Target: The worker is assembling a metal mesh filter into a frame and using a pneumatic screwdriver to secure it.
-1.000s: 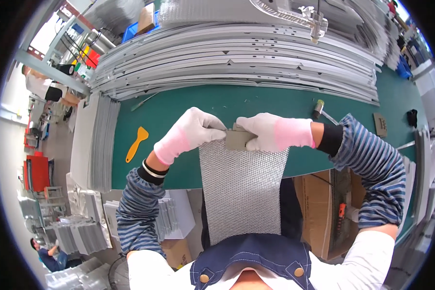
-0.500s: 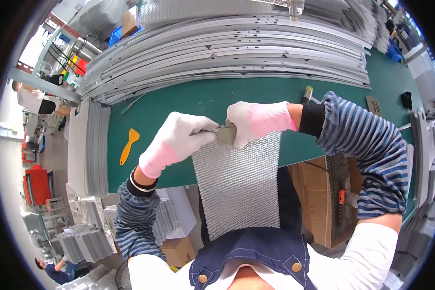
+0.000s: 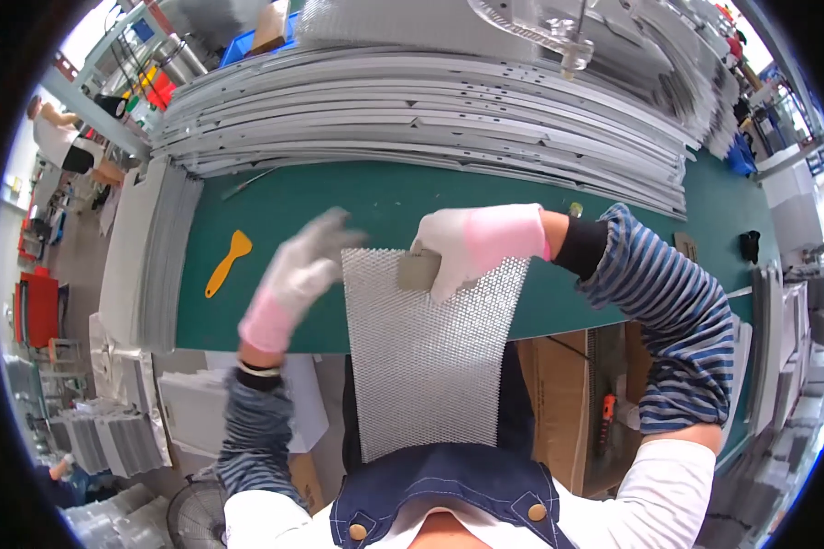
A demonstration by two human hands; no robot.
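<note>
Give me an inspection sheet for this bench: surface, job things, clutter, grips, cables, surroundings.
Surface: green benchtop, a few pale flecks.
Job things: metal mesh sheet, overhanging the front edge; grey-tan block at its upper end.
Clutter: yellow scraper on the left; stacked metal strips across the back.
Grips: gloved left grip blurred, open beside the mesh; gloved right grip holding the block.
Cables: dark cord near a cardboard box.
Surroundings: fan lower left; person in white top far left.

Silver diamond-patt. mesh [image 3: 426,366], grey-brn block [image 3: 417,272], 2 wht/pink gloves [image 3: 485,242], blue/grey striped sleeves [image 3: 685,343], yel. scraper [image 3: 227,265]
</note>
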